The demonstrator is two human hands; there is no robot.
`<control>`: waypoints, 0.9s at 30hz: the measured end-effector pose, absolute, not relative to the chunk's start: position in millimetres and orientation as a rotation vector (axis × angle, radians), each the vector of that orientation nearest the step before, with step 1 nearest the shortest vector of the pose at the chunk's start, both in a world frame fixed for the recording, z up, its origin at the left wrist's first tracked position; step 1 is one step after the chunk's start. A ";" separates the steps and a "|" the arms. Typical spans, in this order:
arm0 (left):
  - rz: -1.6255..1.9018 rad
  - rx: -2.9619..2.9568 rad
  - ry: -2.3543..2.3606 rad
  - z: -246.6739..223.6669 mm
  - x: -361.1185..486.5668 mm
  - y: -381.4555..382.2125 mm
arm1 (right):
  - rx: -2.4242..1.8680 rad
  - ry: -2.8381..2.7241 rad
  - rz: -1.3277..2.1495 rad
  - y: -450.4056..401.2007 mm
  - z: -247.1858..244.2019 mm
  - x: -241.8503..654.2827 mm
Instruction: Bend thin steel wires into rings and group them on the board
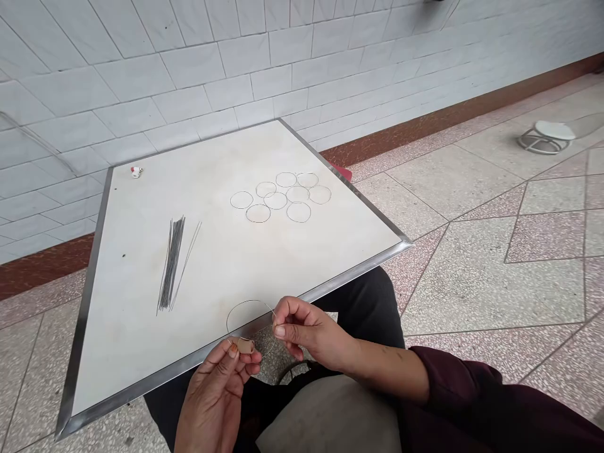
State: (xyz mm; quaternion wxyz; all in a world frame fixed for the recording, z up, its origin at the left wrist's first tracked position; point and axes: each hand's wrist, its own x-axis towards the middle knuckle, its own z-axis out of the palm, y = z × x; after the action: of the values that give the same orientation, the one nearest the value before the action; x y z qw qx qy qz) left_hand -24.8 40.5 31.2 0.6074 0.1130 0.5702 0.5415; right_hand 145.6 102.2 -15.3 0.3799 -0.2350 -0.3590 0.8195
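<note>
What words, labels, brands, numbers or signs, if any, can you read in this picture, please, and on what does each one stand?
There is no readable text in this view.
None shows on the straight wires, the wire rings, the white tabletop, the tiled wall or the stool.
The red-and-white item is too small to tell whether it bears print.

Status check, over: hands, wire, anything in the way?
Left hand and right hand both pinching the bent wire, near edge of table. Wire rings and straight wires lying farther back. No obstruction seen at the hands.
</note>
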 end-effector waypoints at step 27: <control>1.237 0.125 1.268 28.5 -21.0 41.9 | -0.557 -0.658 2.271 108.1 -6.6 152.1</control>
State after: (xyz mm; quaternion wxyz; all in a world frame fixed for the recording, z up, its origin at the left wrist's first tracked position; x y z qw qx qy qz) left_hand -21.0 41.9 28.5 0.6309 0.0545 0.5539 0.5405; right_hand 152.1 108.1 -6.6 0.3486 -0.2149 -0.2540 0.8762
